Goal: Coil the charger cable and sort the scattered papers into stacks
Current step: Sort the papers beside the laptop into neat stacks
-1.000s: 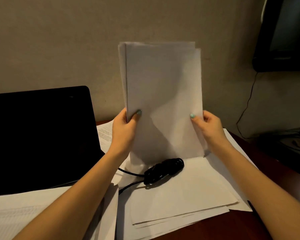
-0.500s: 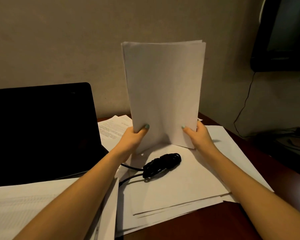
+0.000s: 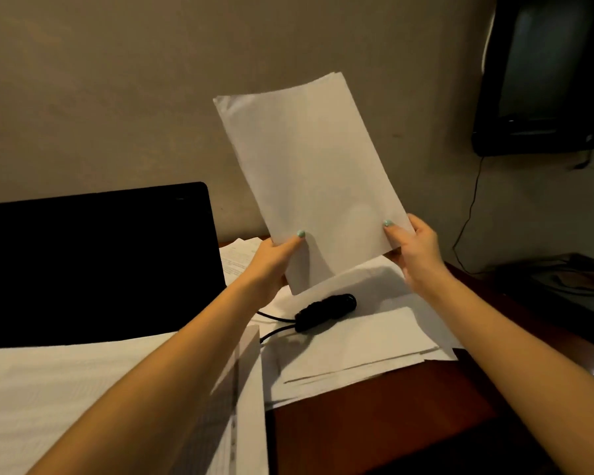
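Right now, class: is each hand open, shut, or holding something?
Left hand: holding the paper sheaf by its lower left edge.
Right hand: holding the same sheaf, lower right edge.

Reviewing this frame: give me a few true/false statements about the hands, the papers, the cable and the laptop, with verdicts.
1. The left hand and the right hand both hold the sheaf of papers. True.
2. The sheaf is held dead upright. False: it is tilted, with its top leaning left.
3. The charger cable lies bundled on the loose papers on the desk. True.
4. The laptop screen shows a lit document. False: the screen is dark.
5. One hand touches the charger cable. False: both hands are on the sheaf, and the cable lies apart from them.
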`<state>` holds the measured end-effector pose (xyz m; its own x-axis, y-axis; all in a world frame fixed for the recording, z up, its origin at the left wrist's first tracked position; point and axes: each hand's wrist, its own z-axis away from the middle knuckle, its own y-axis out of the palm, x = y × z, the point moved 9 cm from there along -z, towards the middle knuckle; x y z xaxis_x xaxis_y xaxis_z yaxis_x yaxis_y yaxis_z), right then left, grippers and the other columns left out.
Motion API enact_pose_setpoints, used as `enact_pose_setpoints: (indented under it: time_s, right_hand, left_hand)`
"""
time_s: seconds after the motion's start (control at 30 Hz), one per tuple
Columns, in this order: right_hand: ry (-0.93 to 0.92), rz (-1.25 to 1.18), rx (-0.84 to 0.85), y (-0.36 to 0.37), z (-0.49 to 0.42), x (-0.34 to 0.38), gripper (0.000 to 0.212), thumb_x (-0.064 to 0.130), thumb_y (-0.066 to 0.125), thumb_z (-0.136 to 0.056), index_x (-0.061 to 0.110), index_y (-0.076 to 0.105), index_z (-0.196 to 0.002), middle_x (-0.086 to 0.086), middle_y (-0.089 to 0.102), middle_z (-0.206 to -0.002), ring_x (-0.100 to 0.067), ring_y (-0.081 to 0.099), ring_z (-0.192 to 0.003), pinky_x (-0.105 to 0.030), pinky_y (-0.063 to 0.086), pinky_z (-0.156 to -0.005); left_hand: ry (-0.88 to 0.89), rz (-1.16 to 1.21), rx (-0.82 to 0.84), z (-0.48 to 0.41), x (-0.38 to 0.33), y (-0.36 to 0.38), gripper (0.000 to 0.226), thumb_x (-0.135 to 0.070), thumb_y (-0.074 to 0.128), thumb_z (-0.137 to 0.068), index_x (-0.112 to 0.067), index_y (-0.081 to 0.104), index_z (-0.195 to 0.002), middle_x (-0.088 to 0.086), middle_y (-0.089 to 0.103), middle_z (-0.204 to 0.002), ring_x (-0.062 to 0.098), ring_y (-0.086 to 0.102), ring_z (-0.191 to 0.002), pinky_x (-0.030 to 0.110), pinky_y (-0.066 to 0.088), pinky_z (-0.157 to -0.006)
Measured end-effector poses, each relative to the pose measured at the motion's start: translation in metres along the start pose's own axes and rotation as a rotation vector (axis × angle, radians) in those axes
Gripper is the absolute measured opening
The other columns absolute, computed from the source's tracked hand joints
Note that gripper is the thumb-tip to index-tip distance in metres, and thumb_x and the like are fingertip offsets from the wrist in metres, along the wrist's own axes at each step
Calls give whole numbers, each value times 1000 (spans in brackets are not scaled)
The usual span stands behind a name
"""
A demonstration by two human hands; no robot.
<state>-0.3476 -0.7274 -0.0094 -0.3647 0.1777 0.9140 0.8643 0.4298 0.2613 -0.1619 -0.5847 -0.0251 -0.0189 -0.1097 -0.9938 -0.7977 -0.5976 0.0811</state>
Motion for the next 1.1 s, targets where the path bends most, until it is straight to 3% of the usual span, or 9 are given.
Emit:
enact_pose_setpoints:
  time_s: [0.1,0.2,0.4,0.6,0.67,0.73,0.83,0.97,1.1]
  right_hand:
    - [13,44,66,7,14,18,13,3,55,-93,16,61,-94,-2,64,-91,-17,63,-81,-34,59,-72]
    - [80,48,160,22,32,30,16,1,56,-92,9,59,-106,-5,63,-93,-18,62,-78,-27,59,-58]
    - [223,122,419,73,88,35,18,-1,57,-91,12,60,-103,-4,63,-96,-15,64,-79,-22,56,-54]
    - [312,287,693,127,143,19,19,-1,58,-90,10,63,-105,-5,67,-96,-16,67,-80,-26,60,-65]
    - [319,365,759,140,158,12,23,0,60,-89,8,63,-111,-7,68,-98,-19,67,-82,-29,60,-69]
    - [323,408,806,153,172,7,24,-1,60,-89,6,62,-112,-7,66,-97,-16,67,-77,-26,59,-61]
    - [244,576,869,174,190,2,14,0,62,-89,7,63,-101,-6,63,-90,-12,64,-70,-21,53,-54]
    - [1,903,842,196,196,-1,30,9,69,-84,5,62,-113,-7,59,-84,-18,55,-69,-25,46,-59]
    - [-167,1116,761,201,198,-2,53,21,74,-81,9,56,-129,-11,59,-120,-27,55,-107,-28,41,-77]
  left_hand:
    - [114,14,-49,26,-40,-28,23,-21,63,-91,-15,57,-113,0,66,-94,14,63,-81,30,52,-68]
    - [199,87,-163,55,-80,-72,14,-19,64,-91,-14,59,-104,-1,65,-83,9,63,-65,30,54,-65]
    - [220,-22,-463,135,-113,-185,10,-8,69,-86,-12,62,-93,1,65,-83,13,64,-73,22,54,-55]
    - [11,-303,-547,223,-112,-264,10,-12,75,-81,-10,66,-79,3,64,-73,14,59,-69,14,51,-46]
    - [-116,-487,-531,249,-103,-284,11,-14,76,-80,-7,70,-85,9,63,-81,17,57,-68,17,50,-45]
    - [-275,-678,-476,272,-89,-300,17,-18,77,-79,-5,72,-89,14,64,-82,24,57,-66,27,52,-56]
    - [-472,-894,-389,299,-66,-317,28,-22,77,-80,0,71,-96,15,62,-79,27,55,-66,35,49,-67]
    - [-707,-989,-317,322,-39,-324,31,-25,79,-77,2,66,-89,13,56,-75,22,52,-63,28,47,-57]
    - [-669,-1300,-287,313,-50,-316,43,-34,78,-77,4,70,-97,12,63,-81,23,55,-67,28,47,-59]
